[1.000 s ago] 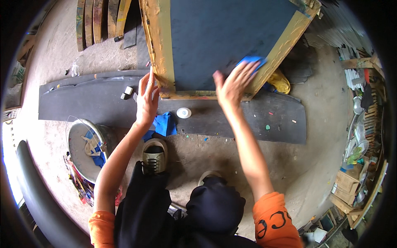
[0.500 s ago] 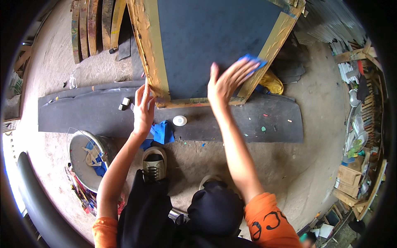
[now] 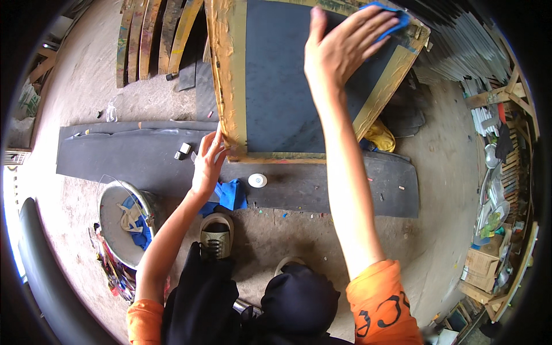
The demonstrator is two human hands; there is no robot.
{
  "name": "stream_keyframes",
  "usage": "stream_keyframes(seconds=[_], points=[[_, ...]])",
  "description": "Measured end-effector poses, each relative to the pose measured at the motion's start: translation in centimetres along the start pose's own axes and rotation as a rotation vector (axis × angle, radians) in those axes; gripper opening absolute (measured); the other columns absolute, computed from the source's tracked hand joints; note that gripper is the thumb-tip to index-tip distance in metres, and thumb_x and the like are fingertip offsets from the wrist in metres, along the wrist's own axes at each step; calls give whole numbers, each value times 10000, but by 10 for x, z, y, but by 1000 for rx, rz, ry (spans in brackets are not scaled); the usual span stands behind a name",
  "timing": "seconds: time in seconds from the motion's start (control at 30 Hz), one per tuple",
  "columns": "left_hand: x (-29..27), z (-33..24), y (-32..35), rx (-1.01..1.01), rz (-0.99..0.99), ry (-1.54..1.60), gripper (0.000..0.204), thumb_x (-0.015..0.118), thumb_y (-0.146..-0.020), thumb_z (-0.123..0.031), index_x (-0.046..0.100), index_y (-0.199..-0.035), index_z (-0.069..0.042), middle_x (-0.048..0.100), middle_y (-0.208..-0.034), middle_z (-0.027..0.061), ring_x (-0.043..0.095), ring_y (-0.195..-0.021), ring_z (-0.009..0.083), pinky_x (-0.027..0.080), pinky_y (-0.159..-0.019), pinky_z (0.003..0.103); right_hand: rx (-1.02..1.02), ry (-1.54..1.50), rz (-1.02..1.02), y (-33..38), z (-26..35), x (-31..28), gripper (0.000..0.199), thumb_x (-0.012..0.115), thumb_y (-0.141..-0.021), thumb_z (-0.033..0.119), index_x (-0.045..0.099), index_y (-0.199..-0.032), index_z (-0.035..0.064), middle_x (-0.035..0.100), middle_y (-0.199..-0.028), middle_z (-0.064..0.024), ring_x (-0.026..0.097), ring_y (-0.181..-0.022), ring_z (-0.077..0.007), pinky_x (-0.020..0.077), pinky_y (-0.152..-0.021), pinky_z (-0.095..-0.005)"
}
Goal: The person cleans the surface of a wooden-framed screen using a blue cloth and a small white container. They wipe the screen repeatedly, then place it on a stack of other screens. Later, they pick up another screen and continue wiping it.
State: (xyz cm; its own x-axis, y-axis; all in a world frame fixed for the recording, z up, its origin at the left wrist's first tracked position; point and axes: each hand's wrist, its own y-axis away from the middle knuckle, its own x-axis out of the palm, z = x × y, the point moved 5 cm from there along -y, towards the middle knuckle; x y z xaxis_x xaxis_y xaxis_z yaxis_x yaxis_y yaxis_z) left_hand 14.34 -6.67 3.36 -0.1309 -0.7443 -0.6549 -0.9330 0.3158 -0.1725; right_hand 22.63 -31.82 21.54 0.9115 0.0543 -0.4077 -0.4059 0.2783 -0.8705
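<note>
A wooden screen-printing frame point(image 3: 231, 103), its dark mesh point(image 3: 282, 86) bordered by tan tape, stands tilted ahead of me. My left hand point(image 3: 208, 167) grips the frame's lower left corner, with the fingers along its outer edge. At the upper right corner, my right hand point(image 3: 339, 54) presses a blue cloth point(image 3: 398, 24) under stretched fingers, its thumb held apart. Part of the cloth is hidden by those fingers. Below the frame, beside my left wrist, lies another blue cloth point(image 3: 233, 194). A white round disc point(image 3: 257, 180) rests to its right.
A dark sheet point(image 3: 115, 152) lies across the floor under the frame. On the left stands a metal bucket point(image 3: 109, 230) with cloths inside. Curved wooden pieces point(image 3: 150, 40) lean at the far left. A yellow cloth point(image 3: 379, 137) sits behind the frame; shelves of clutter line the right.
My right hand has slid the blue cloth up and away along the frame's right side to the upper corner. My left hand stays at the lower left corner. The view has shifted slightly.
</note>
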Motion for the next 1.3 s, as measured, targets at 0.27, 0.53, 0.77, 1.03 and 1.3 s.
stream_keyframes(seconds=[0.27,0.53,0.77,1.03,1.3], points=[[0,-4,-1,-1,43,75,641,534,-759,98,359,-1324,-148,474,-1081,126,560,-935,235,509,-763,306,-669,81,736,267,-46,-22,755,401,-832,557,194,-1379,79,174,-1438,-114,84,-1341,-289,70,-1058,-529],[-9,2,3,63,14,-12,551,563,-775,26,432,-1281,-150,498,-1069,136,538,-954,270,477,-771,330,-235,17,188,46,-43,-15,691,501,-848,386,254,-1326,-46,247,-1367,-261,184,-1298,-390,151,-1042,-517],[-10,-9,-1,89,2,6,536,567,-782,11,434,-1278,-139,483,-1100,133,544,-963,252,485,-791,319,-479,70,752,245,-88,-44,689,468,-824,510,319,-1335,73,290,-1386,-146,244,-1300,-281,139,-1046,-527],[-9,1,0,69,-11,-8,528,557,-776,34,441,-1265,-128,499,-1082,133,555,-928,273,488,-770,323,-247,56,103,21,-43,-12,859,417,-819,576,196,-1333,-76,175,-1376,-299,145,-1301,-407,141,-1048,-509],[-9,-3,1,65,43,67,570,566,-780,12,398,-1300,-148,473,-1107,142,550,-910,287,477,-786,338,-1253,-81,676,244,-4,-13,624,455,-808,525,345,-1332,205,324,-1383,26,241,-1300,-170,131,-1087,-382]])
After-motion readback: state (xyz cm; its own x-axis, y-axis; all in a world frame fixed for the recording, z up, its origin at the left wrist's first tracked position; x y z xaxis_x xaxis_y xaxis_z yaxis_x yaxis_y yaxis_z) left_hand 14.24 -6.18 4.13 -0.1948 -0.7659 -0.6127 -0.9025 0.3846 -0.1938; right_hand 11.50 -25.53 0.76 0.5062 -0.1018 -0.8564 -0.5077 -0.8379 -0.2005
